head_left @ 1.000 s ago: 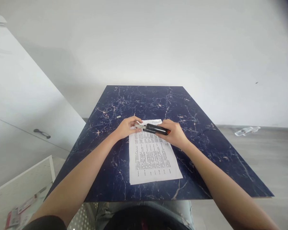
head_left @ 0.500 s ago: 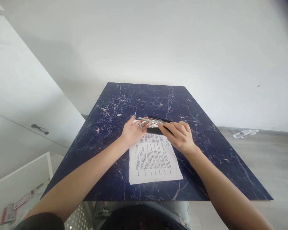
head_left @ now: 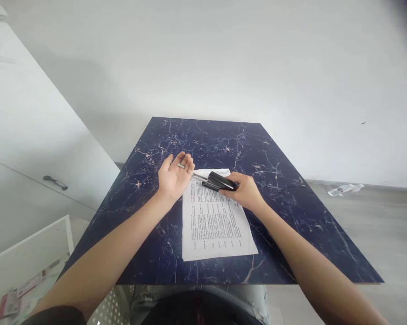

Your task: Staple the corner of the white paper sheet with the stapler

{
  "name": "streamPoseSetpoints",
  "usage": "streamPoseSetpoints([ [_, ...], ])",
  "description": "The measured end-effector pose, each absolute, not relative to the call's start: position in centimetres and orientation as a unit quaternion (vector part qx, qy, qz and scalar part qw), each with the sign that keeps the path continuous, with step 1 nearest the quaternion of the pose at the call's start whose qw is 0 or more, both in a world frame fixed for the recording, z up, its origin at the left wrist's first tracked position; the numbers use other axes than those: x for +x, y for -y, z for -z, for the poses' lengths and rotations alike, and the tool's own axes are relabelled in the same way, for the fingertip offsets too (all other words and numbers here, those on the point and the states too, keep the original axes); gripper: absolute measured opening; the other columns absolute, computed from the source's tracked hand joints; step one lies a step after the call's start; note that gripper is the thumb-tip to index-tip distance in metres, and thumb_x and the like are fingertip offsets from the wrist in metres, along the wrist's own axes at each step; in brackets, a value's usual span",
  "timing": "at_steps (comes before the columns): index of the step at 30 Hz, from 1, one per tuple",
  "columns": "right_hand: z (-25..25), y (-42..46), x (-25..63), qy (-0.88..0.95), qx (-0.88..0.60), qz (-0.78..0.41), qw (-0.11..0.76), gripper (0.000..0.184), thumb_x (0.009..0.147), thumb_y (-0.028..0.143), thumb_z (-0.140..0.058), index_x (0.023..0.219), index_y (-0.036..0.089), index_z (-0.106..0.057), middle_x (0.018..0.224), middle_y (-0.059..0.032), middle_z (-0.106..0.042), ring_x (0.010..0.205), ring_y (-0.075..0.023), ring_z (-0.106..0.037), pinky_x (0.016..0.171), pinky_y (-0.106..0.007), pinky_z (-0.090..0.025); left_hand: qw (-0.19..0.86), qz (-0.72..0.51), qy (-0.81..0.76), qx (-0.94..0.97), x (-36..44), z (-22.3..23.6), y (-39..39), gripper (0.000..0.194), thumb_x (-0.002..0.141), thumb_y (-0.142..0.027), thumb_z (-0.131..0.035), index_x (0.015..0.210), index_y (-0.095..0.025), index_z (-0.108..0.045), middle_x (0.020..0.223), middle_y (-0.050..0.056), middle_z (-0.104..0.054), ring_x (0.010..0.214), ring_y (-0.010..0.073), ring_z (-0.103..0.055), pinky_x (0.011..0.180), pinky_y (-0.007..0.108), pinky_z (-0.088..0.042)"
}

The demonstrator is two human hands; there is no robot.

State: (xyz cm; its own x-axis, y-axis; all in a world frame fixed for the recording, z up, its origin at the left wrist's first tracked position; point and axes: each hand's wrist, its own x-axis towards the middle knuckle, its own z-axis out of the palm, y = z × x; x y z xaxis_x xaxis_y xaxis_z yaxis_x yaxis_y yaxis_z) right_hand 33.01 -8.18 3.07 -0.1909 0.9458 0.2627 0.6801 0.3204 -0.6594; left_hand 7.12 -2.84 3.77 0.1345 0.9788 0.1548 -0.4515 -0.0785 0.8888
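By the slack, half-curled fingers of the left hand (head_left: 174, 177), a small staple strip (head_left: 181, 165) is borne, the palm turned up, seemingly to keep it from slipping off. The black stapler (head_left: 220, 181) is grasped at its right end by the right hand (head_left: 244, 187), its metal rail (head_left: 200, 177) being left exposed leftward, above the far part of the printed sheet (head_left: 217, 221). Both forearms (head_left: 122, 239) are angled inward across the table (head_left: 206, 140) from its near side.

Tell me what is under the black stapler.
Below the black stapler is a printed sheet of paper, lying on the blue table. The stapler and right hand hide part of the sheet's upper area; what is there cannot be seen.
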Motion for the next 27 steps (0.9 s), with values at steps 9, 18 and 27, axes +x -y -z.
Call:
streamPoseSetpoints([
  [9, -3.2, 8.7, 32.2, 0.790, -0.474, -0.101, 0.376, 0.024, 0.085, 0.042, -0.079, 0.102, 0.025, -0.074, 0.097, -0.0068, -0.071, 0.091, -0.0258, -0.065, 0.082, -0.043, -0.052, 0.737, -0.485, -0.189, 0.430, 8.9, -5.7, 5.5, 0.057, 0.104, -0.065, -0.036, 0.126, -0.018, -0.061, 0.139, 0.016, -0.062, 0.144, 0.0340, -0.050, 0.112, 0.053, -0.051],
  [18, -4.5, 11.4, 28.2, 0.801, -0.418, 0.022, 0.429, 0.019, 0.100, 0.029, -0.065, 0.114, 0.033, -0.077, 0.105, -0.0042, -0.077, 0.100, -0.0268, -0.067, 0.091, -0.049, -0.052, 0.769, -0.372, -0.156, 0.495, 10.1, -5.5, 6.8, 0.070, 0.101, -0.077, -0.032, 0.136, -0.023, -0.060, 0.145, 0.015, -0.060, 0.142, 0.0344, -0.053, 0.108, 0.051, -0.053],
  [27, -4.5, 10.5, 27.1, 0.795, -0.329, 0.059, 0.507, 0.023, 0.097, 0.018, -0.068, 0.114, 0.031, -0.076, 0.111, -0.0012, -0.079, 0.102, -0.0235, -0.070, 0.089, -0.046, -0.055, 0.760, -0.346, -0.092, 0.542, 10.1, -5.9, 6.7, 0.066, 0.099, -0.074, -0.044, 0.145, -0.028, -0.057, 0.160, 0.011, -0.049, 0.146, 0.0316, -0.048, 0.118, 0.045, -0.045],
])
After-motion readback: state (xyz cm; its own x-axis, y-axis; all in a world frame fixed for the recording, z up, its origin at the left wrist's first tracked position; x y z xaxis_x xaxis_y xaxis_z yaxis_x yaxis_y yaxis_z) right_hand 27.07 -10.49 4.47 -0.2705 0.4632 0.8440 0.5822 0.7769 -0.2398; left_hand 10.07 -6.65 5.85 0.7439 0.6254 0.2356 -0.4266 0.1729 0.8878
